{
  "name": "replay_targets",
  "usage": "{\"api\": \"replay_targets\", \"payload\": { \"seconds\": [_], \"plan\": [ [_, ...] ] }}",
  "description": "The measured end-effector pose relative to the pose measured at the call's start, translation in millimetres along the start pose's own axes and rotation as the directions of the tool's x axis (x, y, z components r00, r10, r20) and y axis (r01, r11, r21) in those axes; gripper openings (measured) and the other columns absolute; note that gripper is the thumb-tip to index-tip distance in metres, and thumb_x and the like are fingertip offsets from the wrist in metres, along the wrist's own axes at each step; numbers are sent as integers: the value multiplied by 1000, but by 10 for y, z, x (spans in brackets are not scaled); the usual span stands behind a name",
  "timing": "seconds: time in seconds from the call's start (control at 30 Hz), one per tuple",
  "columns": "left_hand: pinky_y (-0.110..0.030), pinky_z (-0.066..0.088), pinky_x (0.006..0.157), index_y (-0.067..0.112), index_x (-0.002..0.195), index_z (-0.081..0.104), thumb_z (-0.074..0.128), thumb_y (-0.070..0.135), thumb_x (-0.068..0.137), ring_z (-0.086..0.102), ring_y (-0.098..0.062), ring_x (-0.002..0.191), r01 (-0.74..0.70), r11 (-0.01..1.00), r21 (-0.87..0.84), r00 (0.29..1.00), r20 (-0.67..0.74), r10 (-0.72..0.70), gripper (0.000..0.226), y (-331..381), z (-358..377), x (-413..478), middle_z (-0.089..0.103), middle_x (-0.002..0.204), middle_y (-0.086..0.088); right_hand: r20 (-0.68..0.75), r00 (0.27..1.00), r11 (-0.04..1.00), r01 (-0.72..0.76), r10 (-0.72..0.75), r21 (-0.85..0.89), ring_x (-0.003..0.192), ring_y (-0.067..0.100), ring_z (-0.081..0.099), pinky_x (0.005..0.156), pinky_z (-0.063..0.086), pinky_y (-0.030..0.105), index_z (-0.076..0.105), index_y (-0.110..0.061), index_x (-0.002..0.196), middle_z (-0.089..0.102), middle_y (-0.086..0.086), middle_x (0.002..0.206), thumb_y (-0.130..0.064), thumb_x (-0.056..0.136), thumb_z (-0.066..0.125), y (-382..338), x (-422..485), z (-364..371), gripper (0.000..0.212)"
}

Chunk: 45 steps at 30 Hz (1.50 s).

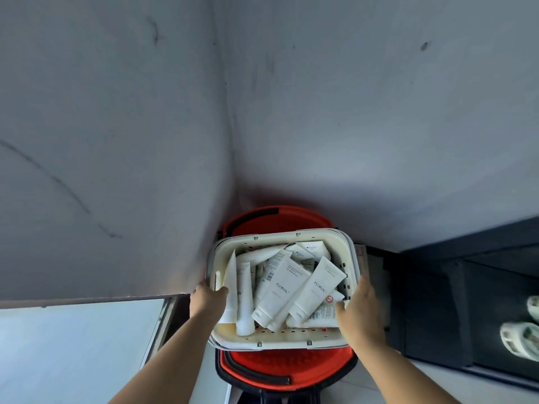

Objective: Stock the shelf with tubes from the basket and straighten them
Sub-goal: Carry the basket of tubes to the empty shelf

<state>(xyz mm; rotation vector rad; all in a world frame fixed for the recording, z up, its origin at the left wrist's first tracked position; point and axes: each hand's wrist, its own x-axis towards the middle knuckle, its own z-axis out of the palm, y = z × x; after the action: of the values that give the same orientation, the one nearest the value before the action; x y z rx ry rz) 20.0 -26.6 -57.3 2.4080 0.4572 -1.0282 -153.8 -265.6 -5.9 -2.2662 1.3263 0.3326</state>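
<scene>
Two grey walls (116, 112) meet in a corner above a pale floor, with a dark low unit (437, 301) to the right that may be the shelf, though I cannot tell. In the corner a red tub (285, 365) carries the cream basket (280, 342) across its middle, leaving the tub's far and near rims showing. The left hand (207, 298) curls over the basket's left edge and the right hand (358, 307) over its right edge, and the white tubes (280, 290) are piled crisscross inside, so stocking and straightening look wholly undone.
</scene>
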Motion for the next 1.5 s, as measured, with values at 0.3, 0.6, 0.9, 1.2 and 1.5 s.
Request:
{"api": "replay_targets", "payload": {
  "seconds": [0.3, 0.6, 0.9, 1.2, 1.5],
  "plan": [
    [-30, 48, 58, 9, 96, 51, 43, 17, 97, 66, -19, 65, -165, 949, -267, 980, 61, 188, 12, 208, -180, -360, 66, 78, -6, -113, 986, 957, 147, -122, 250, 102, 24, 62, 70, 51, 26, 32, -14, 144, 48, 6, 130, -9, 90, 64, -235, -255, -204, 63],
    [-26, 33, 46, 10, 84, 42, 39, 21, 101, 31, -15, 49, -134, 892, -431, 935, 243, 258, 20, 438, -172, -746, 37, 62, -2, 198, 979, 829, -143, 39, 541, 66, 20, 51, 67, 49, 44, 58, -15, 93, 55, 5, 74, -34, 100, 44, -512, -226, -290, 25],
    [-24, 27, 44, 17, 78, 42, 38, 22, 103, 29, -12, 48, -267, 862, -430, 869, 279, 408, 25, 806, -204, -1257, 33, 58, 2, 156, 978, 689, -206, 136, 695, 48, 11, 40, 42, 33, 23, 52, -15, 82, 43, -1, 60, -30, 101, 44, -110, -463, -725, 25],
    [-23, 23, 41, 12, 87, 50, 42, 17, 100, 26, -12, 44, -379, 876, -299, 802, 366, 472, 16, 1021, -117, -1629, 31, 53, 3, 221, 941, 436, -317, 257, 842, 34, 6, 27, 37, 23, 21, 44, -13, 78, 33, -2, 53, -23, 102, 41, 455, -1097, -1052, 26],
    [-20, 21, 40, 8, 96, 56, 45, 21, 99, 29, -15, 42, -499, 844, -197, 702, 479, 527, 18, 1213, 479, -2480, 32, 54, -1, 196, 917, 309, -310, 348, 899, 37, 10, 24, 41, 21, 21, 44, -14, 78, 31, -6, 49, -20, 97, 46, 1423, -1674, -1278, 19]
  ]
}}
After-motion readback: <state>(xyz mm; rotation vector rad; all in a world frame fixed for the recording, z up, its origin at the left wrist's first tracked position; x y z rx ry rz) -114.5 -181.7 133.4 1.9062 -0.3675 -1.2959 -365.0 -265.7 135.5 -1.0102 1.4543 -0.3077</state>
